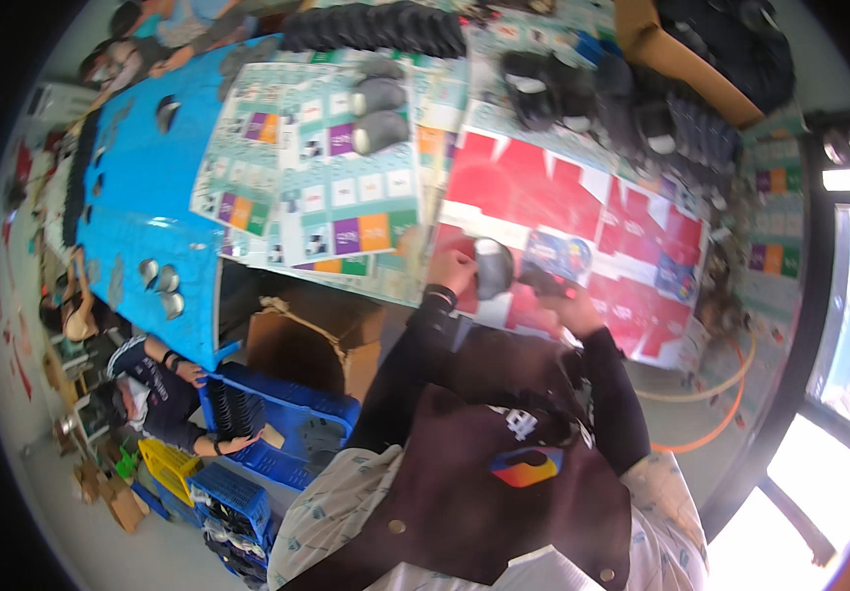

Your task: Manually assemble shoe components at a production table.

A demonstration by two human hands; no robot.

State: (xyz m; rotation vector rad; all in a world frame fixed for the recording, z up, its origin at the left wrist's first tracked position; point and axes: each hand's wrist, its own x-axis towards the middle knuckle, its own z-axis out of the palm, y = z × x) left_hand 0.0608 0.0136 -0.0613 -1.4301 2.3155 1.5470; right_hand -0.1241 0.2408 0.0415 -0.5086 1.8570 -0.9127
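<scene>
My left hand (456, 273) is closed at the side of a dark, rounded shoe piece (493, 269) with a pale end. It holds the piece just over the near edge of a red and white printed sheet (533, 182). To its right, my right hand (575, 313) is closed round a small dark object (546, 283) with a red part. Blur hides what kind of object this is. The two hands are apart, with the shoe piece between them. A blue printed patch (560, 254) lies just beyond the right hand.
Dark shoe pieces (632, 98) line the table's far right, beside a cardboard box (676, 59). More stand in a row (376, 30) at the back. Grey pieces (381, 132) lie on printed sheets. At left, a co-worker (159, 389) handles a stack in a blue crate (292, 433).
</scene>
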